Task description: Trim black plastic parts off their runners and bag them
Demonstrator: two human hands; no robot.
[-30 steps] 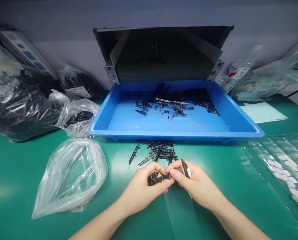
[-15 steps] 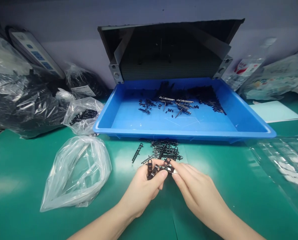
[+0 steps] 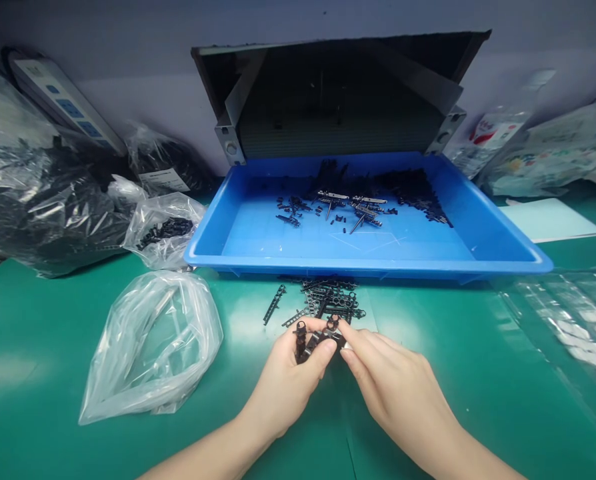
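Small black plastic parts (image 3: 314,341) are held between thumb and fingers of my left hand (image 3: 285,380), low in the middle of the view. From the right, my right hand (image 3: 395,380) pinches the far end of the same parts, its thumb and forefinger close to my left thumb. Just beyond my fingers lies a pile of black ladder-like strips (image 3: 331,298) on the green table (image 3: 258,427). One single strip (image 3: 275,305) rests apart to the left of that pile.
Behind the pile stands a blue tray (image 3: 368,268) with black parts. On the left are an open clear bag (image 3: 153,347), a bag of small black parts (image 3: 165,230) and a large bag (image 3: 38,200). White pieces in clear trays (image 3: 578,327) lie at right.
Both hands stay in nearly the same place. The held parts have turned slightly, and my right fingertips have shifted a little left on them.
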